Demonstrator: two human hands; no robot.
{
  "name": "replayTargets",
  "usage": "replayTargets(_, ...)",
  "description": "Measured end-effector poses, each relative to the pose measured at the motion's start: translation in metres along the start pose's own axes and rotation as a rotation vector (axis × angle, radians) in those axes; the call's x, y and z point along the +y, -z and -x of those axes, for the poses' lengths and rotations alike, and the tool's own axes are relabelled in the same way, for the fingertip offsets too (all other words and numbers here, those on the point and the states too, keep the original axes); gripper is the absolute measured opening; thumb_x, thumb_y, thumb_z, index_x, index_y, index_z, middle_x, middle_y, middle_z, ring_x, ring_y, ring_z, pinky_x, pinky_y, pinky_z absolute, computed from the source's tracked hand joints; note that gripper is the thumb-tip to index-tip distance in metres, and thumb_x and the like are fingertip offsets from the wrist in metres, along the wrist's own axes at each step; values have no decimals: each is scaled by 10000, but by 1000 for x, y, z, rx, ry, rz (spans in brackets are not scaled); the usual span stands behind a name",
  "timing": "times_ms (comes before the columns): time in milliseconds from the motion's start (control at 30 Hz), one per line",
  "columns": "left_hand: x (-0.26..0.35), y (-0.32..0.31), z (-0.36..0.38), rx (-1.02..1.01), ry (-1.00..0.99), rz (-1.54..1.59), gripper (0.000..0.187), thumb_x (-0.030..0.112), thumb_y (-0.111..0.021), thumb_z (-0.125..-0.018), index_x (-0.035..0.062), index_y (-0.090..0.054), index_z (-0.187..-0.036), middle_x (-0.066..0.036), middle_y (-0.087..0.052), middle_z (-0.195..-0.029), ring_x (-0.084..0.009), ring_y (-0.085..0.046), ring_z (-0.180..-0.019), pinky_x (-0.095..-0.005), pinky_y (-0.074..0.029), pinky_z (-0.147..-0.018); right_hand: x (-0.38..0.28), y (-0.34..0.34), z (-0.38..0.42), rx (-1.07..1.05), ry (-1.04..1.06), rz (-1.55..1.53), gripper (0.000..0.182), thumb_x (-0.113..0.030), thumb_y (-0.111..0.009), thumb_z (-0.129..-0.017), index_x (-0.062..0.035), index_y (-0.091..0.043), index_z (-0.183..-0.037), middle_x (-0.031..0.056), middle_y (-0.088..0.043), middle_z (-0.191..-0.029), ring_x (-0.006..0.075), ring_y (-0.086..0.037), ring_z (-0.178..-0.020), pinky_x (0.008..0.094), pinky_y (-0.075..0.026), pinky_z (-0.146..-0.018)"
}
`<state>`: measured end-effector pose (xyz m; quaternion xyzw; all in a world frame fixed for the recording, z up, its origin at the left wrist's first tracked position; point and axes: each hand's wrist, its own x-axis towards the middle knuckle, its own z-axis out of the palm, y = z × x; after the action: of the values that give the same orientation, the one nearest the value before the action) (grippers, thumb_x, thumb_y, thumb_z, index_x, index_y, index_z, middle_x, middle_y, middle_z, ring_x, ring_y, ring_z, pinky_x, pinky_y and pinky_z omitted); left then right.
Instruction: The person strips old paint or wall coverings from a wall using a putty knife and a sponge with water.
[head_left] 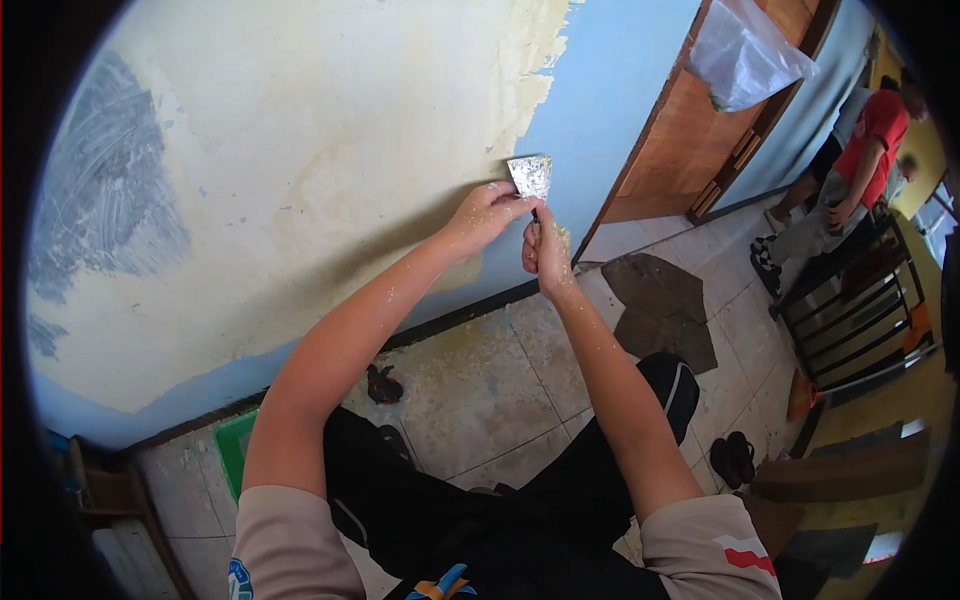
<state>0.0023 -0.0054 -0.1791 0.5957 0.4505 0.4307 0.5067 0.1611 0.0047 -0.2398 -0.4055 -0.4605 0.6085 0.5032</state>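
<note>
A paint scraper (532, 178) with a wide metal blade, speckled with paint flakes, points up at the wall (350, 120). My right hand (548, 255) is closed round its handle, which is mostly hidden in the fist. At the base of the blade, my left hand (485, 218) pinches the scraper between thumb and fingers. Pale flakes cling to both hands and forearms. Behind the blade, blue paint (600, 90) ends in a ragged edge against a bare cream patch. A grey scuffed area (105, 190) lies further left on the wall.
Right of the wall stands a wooden door (665, 160) with a plastic bag (745, 60) hanging on it. Flattened brown cardboard (660, 310) lies on the tiles. A person in a red shirt (882, 130) stands at right, near a black slatted rail (860, 300). Dark sandals (733, 458) are below.
</note>
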Motion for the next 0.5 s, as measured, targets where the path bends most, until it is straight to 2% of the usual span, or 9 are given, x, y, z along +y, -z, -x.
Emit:
replayTargets(33,1,-5,-8,106,-50,-117,401,371,-693,-966,10,-722,-1138,-80,-734,-1007,-153,-695,-980,-301,-522,-812,2,-1,3,1,-35,-30,626,-623,-521,-1003,-156,-394,-606,-34,-342,-479,90,-290,-386,272,-206,-382)
replayTargets(67,2,-6,-15,107,-54,-124,401,371,-693,-966,10,-722,-1138,-80,-734,-1007,-153,-695,-980,-301,-522,-812,4,-2,3,-1,-70,-59,624,-619,-525,-1003,-158,-392,-604,-36,-335,-477,88,-290,-385,274,-209,-380)
replayTargets(133,-4,-9,-25,201,0,-66,375,346,-670,-985,-21,-748,-976,-72,-743,-827,-154,-726,-775,-306,-537,-675,5,0,5,5,-76,-2,621,-614,-526,-1005,-158,-391,-605,-39,-337,-483,86,-293,-386,272,-209,-383)
replayTargets(167,-13,-11,-29,198,4,-67,375,346,-670,-985,-21,-748,-976,-72,-743,-827,-154,-726,-775,-306,-537,-675,4,1,5,-8,-93,34,629,-634,-511,-1003,-159,-383,-611,-44,-320,-487,87,-279,-386,269,-200,-389)
replayTargets(233,-35,-12,-37,342,-180,-51,414,320,-653,-997,-51,-731,-830,-88,-709,-667,-172,-717,-618,-323,-527,-578,2,2,6,-19,-109,68,638,-654,-497,-1002,-160,-376,-617,-48,-303,-492,88,-264,-387,267,-192,-395)
replayTargets(367,-57,-13,-44,405,-215,-117,444,307,-633,-1008,-66,-711,-780,-126,-681,-611,-188,-720,-598,-342,-534,-582,9,0,6,-21,-163,82,638,-655,-499,-1002,-156,-381,-622,-51,-304,-493,84,-263,-388,266,-188,-394)
replayTargets(467,-48,-14,-41,421,-228,-135,448,308,-628,-1011,-71,-704,-785,-137,-675,-605,-205,-716,-576,-347,-527,-566,9,0,3,-24,-187,72,637,-649,-500,-1006,-154,-386,-621,-52,-308,-493,84,-267,-388,266,-187,-394)
replayTargets(500,-43,-14,-38,415,-201,-178,408,279,-638,-1013,-82,-715,-839,-105,-692,-663,-168,-702,-593,-318,-536,-561,9,-2,3,-21,-195,67,636,-643,-500,-1009,-153,-387,-619,-51,-312,-494,84,-269,-389,266,-188,-394)
